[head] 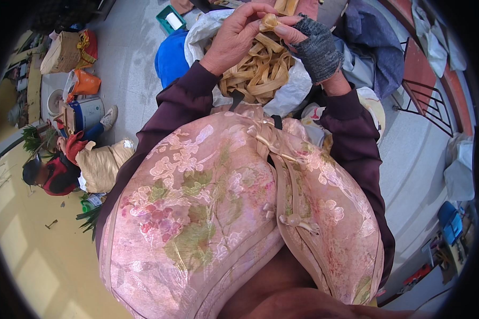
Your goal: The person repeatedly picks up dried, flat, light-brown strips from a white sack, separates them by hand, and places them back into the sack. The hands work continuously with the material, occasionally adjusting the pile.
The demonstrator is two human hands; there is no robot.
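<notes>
Between my two hands is a small folded piece of dried, tan plant strip (pixel 269 23). The thumb and fingers of my bare left hand (pixel 239 34) pinch it from one side. From the other side my right hand (pixel 313 44), in a grey knitted fingerless glove, grips it with thumb and fingers. Directly below them a white woven plastic sack (pixel 287 89) stands with its mouth rolled wide. Loose flat strips (pixel 259 77) of the same tan material fill it in a tangle. My fingers hide part of the folded piece.
A blue cloth (pixel 171 58) lies against the sack, with a green tray (pixel 171 20) beyond. Grey-blue sheeting (pixel 383 52) and a dark metal rack (pixel 427 95) are at right. At left sit a person (pixel 54 175), an orange bag (pixel 86 82) and a woven basket (pixel 60 52).
</notes>
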